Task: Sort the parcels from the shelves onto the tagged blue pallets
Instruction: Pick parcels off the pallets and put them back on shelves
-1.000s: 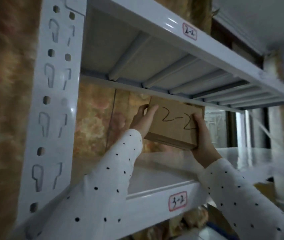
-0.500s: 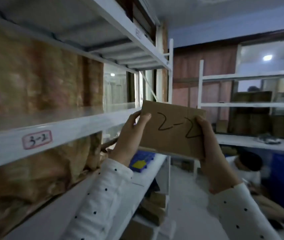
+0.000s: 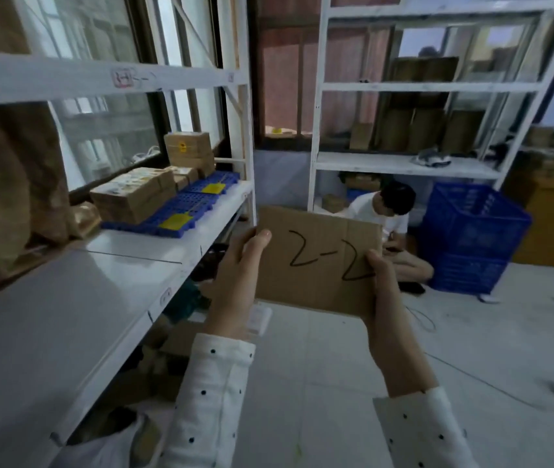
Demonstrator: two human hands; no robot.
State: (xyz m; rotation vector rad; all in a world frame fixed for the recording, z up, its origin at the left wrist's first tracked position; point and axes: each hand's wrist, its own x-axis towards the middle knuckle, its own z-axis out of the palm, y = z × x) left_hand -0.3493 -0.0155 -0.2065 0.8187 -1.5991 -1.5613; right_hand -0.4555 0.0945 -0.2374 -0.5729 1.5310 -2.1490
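Observation:
A flat brown cardboard parcel (image 3: 316, 258) with "2-2" handwritten on it is held in the air in front of me. My left hand (image 3: 235, 282) grips its left edge and my right hand (image 3: 387, 298) grips its lower right corner. Blue pallets (image 3: 181, 206) with yellow tags lie on the white shelf (image 3: 100, 282) to the left, bearing stacked brown parcels (image 3: 134, 197) and a taller stack (image 3: 189, 152) behind.
A second white rack (image 3: 404, 163) stands ahead with cartons on it. A person (image 3: 383, 217) crouches on the floor beneath it, beside a blue plastic crate (image 3: 471, 241). Boxes sit under the left shelf. A cable runs across the grey floor (image 3: 471, 349).
I turned away from the upper shelf, carrying the parcel with both hands. The view swung right and down; the pallets on the left shelf came into sight.

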